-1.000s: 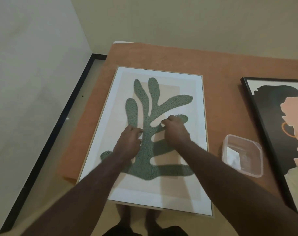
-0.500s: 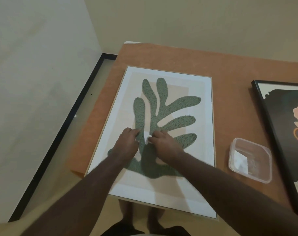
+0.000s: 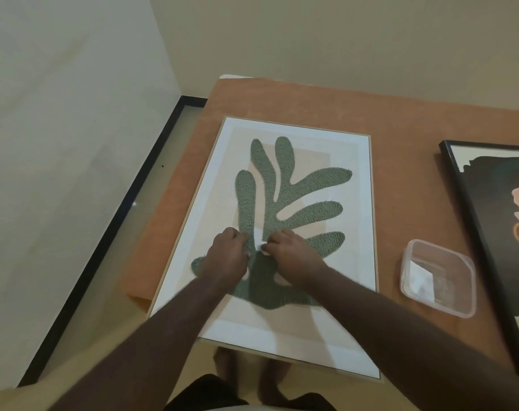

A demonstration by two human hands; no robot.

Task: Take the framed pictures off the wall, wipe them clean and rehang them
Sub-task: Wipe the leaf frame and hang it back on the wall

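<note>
- Where the tabletop (image 3: pixel 400 120) meets its left edge, I count one framed leaf picture (image 3: pixel 362 232) lying flat, light frame, green leaf on beige; its near end overhangs the tabletop's near edge.
- Framed pictures in my view: two. The second, a black-framed picture (image 3: pixel 472 209), lies flat at the tabletop's right edge, cut off by the view.
- Hands: two, both low on the leaf picture, close together.
- Left hand (image 3: pixel 227 258): fingers curled, pinching one small white piece (image 3: pixel 259 243), possibly a wipe; I cannot tell what it is.
- Right hand (image 3: pixel 294 259): fingers curled, pinching the same white piece from the other side.
- Clear plastic container (image 3: pixel 439 277): one, open-topped, standing on the tabletop between the two pictures, near the near edge, touching neither.
- Walls: two, meeting at a corner beyond the tabletop's far left corner.
</note>
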